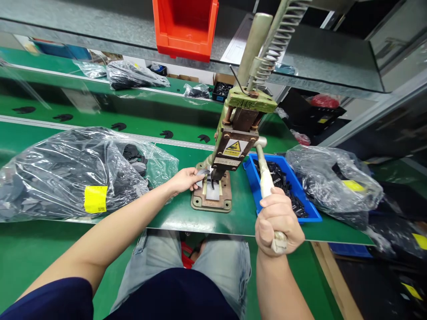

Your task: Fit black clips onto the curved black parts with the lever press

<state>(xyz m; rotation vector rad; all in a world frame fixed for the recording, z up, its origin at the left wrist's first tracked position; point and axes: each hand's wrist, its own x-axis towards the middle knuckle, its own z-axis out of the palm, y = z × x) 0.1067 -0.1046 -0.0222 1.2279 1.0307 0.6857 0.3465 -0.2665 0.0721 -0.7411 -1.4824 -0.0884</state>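
A green hand press [235, 146] stands on the bench, a yellow warning label on its front plate. My right hand [278, 221] is wrapped round the tape-covered grip of the press lever [265, 175], which slopes down towards me. At the press base [210, 204], my left hand [185, 180] pinches a thin, curved dark grey piece [202, 174] at the left side of the ram. The far end of that piece lies by the small metal plate under the ram; its exact seating is hard to make out.
Left of the press lies a big clear bag [66, 173] of grey pieces. To the right are a blue bin [308, 213] of black parts and another clear bag [333, 178]. Several dark curved pieces lie on the green strip behind. An orange bin [187, 49] sits on the shelf above.
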